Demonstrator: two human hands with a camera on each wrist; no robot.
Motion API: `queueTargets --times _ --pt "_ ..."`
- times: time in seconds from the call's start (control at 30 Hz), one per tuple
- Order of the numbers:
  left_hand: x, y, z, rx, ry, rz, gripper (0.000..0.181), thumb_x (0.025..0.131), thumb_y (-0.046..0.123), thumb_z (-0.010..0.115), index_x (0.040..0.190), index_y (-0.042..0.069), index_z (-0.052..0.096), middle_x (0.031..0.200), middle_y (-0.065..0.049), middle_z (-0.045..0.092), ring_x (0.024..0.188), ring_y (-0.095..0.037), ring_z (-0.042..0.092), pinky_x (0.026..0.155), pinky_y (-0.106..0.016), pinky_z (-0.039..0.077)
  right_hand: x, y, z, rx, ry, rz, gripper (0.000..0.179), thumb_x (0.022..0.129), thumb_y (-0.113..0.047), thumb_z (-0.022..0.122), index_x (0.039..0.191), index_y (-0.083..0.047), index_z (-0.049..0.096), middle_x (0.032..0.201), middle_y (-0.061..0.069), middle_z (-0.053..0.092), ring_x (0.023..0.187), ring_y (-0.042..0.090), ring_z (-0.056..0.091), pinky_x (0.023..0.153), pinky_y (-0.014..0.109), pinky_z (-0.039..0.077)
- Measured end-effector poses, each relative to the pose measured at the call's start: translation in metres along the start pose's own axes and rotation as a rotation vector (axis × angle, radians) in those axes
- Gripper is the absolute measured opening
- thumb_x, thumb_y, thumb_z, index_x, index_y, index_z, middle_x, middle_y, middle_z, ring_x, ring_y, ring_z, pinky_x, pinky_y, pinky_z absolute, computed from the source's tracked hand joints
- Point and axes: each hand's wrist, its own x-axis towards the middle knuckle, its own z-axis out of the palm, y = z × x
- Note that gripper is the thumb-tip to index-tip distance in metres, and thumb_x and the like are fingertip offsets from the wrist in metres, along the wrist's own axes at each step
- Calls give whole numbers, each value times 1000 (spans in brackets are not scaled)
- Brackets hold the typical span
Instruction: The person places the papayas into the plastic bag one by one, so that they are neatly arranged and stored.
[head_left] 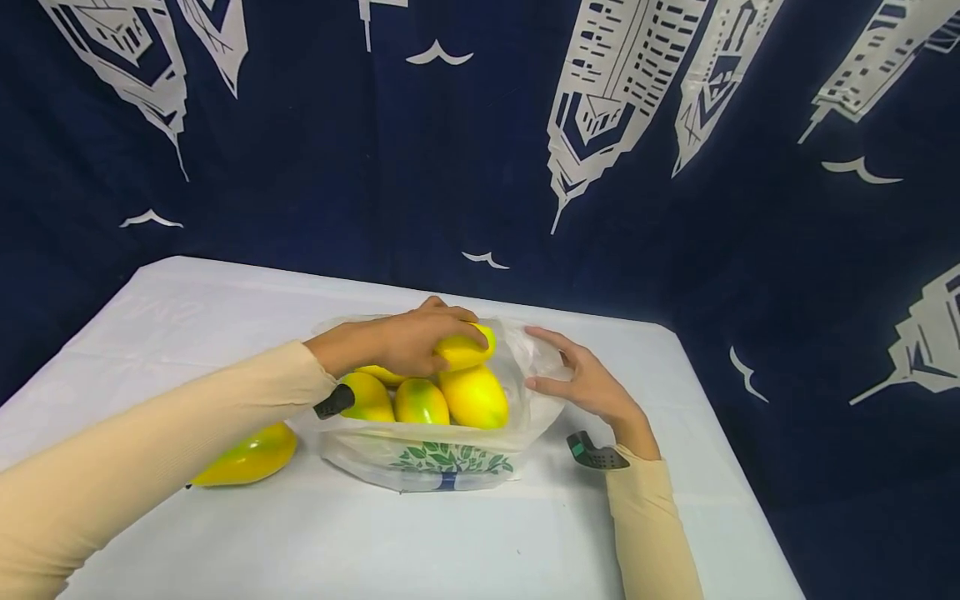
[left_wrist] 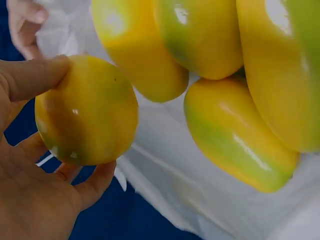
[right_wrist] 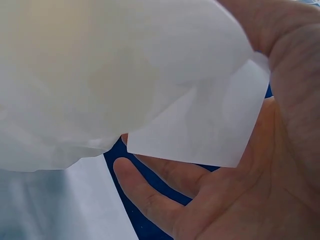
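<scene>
My left hand [head_left: 408, 340] grips a yellow-green mango [left_wrist: 87, 110] between thumb and fingers, over the mouth of a white plastic bag [head_left: 360, 454]. Several more mangoes [head_left: 474, 398] lie inside the bag, pressed close together; the left wrist view shows them beside the held one. A green and blue tree print marks the bag's front. At the bag's right side, my right hand [head_left: 588, 379] holds the edge, thumb and fingers spread around the thin plastic. In the right wrist view the plastic [right_wrist: 200, 120] lies between thumb and fingers and hides some fingertips.
Another mango [head_left: 255, 457] lies on the table left of the bag, partly behind the left sleeve. A white cloth [head_left: 555, 533] covers the table. Behind it hangs a dark blue curtain [head_left: 465, 167] with white building prints. Each wrist carries a small dark device [head_left: 596, 454].
</scene>
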Motion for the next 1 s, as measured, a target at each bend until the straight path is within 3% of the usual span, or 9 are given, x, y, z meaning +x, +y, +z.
queueTargets --times 0.17,0.47,0.7,1.0 --pt "13 1 10 57 -42 1 53 91 -7 60 137 21 58 161 -8 35 142 -34 32 115 -52 39 0 -5 1 24 -2 -22 78 86 -22 80 153 -25 41 162 5 33 140 39 44 101 50 53" --pt "23 -2 13 124 -2 21 67 89 -10 61 149 17 46 161 -7 34 150 -30 28 123 -52 26 1 -8 2 35 2 -24 78 85 -21 80 153 -26 41 164 3 31 144 40 38 102 52 52" --pt "17 -8 11 123 32 -25 67 89 -10 60 147 21 49 156 -8 36 140 -32 33 115 -50 40 1 -6 1 46 -7 -14 80 85 -21 80 154 -25 40 163 5 31 137 42 47 92 44 59" --pt "10 -16 6 167 -1 -124 76 86 -7 66 151 25 42 156 -5 39 139 -30 35 111 -54 43 1 -3 -1 51 -8 -2 80 85 -21 81 154 -25 40 161 7 35 129 42 54 86 43 61"
